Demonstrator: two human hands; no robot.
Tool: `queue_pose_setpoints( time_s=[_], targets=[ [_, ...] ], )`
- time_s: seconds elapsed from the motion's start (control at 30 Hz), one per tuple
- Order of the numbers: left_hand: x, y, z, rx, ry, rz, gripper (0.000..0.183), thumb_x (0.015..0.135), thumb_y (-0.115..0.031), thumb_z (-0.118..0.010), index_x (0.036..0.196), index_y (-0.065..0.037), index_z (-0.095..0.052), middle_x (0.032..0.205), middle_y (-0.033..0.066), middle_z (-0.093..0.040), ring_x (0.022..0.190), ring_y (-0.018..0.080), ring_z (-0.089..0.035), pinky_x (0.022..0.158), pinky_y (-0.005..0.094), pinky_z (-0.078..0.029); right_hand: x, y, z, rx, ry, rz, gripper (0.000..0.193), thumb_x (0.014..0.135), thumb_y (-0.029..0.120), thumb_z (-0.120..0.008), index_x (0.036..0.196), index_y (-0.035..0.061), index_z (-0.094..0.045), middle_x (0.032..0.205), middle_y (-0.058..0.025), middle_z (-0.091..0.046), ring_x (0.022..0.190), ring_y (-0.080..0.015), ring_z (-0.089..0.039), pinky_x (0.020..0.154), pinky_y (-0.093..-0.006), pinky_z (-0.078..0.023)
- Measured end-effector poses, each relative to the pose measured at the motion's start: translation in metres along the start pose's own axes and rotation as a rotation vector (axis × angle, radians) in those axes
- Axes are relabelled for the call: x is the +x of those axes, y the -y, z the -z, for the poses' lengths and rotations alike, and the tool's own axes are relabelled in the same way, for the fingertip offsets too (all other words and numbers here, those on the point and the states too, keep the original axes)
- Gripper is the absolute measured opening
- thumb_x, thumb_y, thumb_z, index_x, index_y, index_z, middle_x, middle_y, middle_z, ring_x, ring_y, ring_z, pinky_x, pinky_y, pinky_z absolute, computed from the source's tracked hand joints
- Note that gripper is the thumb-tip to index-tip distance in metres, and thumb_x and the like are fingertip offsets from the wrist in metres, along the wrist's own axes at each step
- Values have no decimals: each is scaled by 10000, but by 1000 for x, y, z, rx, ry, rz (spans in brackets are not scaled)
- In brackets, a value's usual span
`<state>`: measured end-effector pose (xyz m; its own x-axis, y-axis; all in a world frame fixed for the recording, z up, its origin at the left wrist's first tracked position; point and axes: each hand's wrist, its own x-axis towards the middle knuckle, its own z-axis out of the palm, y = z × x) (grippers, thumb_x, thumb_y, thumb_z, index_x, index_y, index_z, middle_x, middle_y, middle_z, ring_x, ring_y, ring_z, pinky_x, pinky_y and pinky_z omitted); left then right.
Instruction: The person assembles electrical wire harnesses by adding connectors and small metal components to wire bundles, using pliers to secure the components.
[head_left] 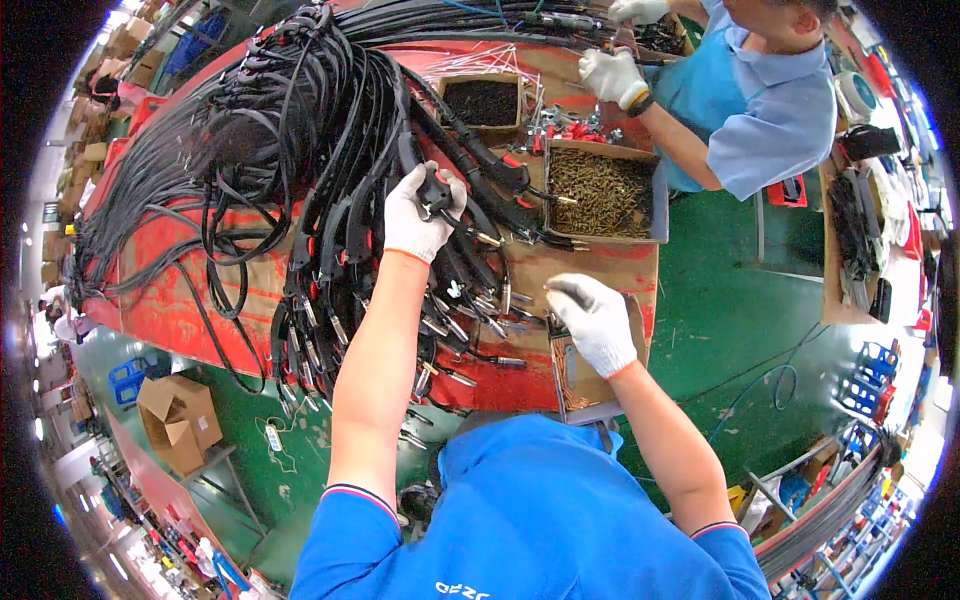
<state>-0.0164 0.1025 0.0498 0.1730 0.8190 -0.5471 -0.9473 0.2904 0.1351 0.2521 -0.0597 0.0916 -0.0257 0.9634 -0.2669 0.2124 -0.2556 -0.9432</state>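
My left hand, in a white glove, is closed around a black welding torch, whose metal front end points to the right. Many similar black torches with metal tips lie heaped beneath and to the left of it, on the red table. My gloved right hand hovers above a shallow box at the table's near edge, with copper-coloured rods in it. Its thumb and fingers are bent together; anything between them is too small to make out.
A box of small brass parts stands beyond my right hand, beside a box of small black parts. At the far right a co-worker in white gloves works at the table. Black cables sprawl leftward. A cardboard box stands lower left.
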Motion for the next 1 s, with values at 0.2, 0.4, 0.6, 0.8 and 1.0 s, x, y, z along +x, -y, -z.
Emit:
queue_pose_setpoints(
  time_s=[0.2, 0.4, 0.6, 0.8, 1.0],
  targets=[
    [1, 6, -8, -22, -35, 6, 153, 1007, -173, -604, 1013, -23, -576, 935, 147, -608, 854, 305, -628, 703, 421, -630, 48, 14, -22, 28, 17, -129, 224, 963, 164, -678, 1102, -8, -719, 941, -83, -749, 822, -139, -665, 768, -304, -541],
    [2, 11, -15, -56, -53, -24, 151, 1006, -167, -601, 1014, -20, -567, 929, 159, -594, 832, 311, -620, 713, 422, -619, 63, 11, -39, -12, -19, -123, 248, 977, 218, -666, 1091, 3, -715, 884, -119, -738, 774, -161, -667, 736, -328, -536],
    [3, 13, -16, -34, -54, -20, 137, 997, -158, -606, 1010, -28, -562, 925, 157, -593, 802, 304, -614, 691, 408, -621, 63, 17, -41, -95, -32, -43, 271, 971, 249, -674, 1075, 3, -721, 870, -151, -734, 785, -185, -695, 751, -335, -545],
    [4, 9, -9, -21, -11, 9, 167, 1011, -175, -593, 1031, -11, -571, 962, 166, -604, 868, 305, -624, 726, 409, -630, 63, 24, -41, -135, -22, -10, 289, 969, 268, -677, 1053, -4, -726, 837, -148, -731, 743, -189, -687, 724, -339, -548],
    [6, 9, -7, -12, -30, 6, 158, 1003, -169, -606, 1041, -20, -569, 962, 171, -605, 858, 314, -624, 708, 409, -632, 65, 27, -40, -199, 7, -22, 290, 977, 271, -660, 1059, -1, -718, 864, -171, -733, 771, -240, -708, 745, -358, -555]
  ],
)
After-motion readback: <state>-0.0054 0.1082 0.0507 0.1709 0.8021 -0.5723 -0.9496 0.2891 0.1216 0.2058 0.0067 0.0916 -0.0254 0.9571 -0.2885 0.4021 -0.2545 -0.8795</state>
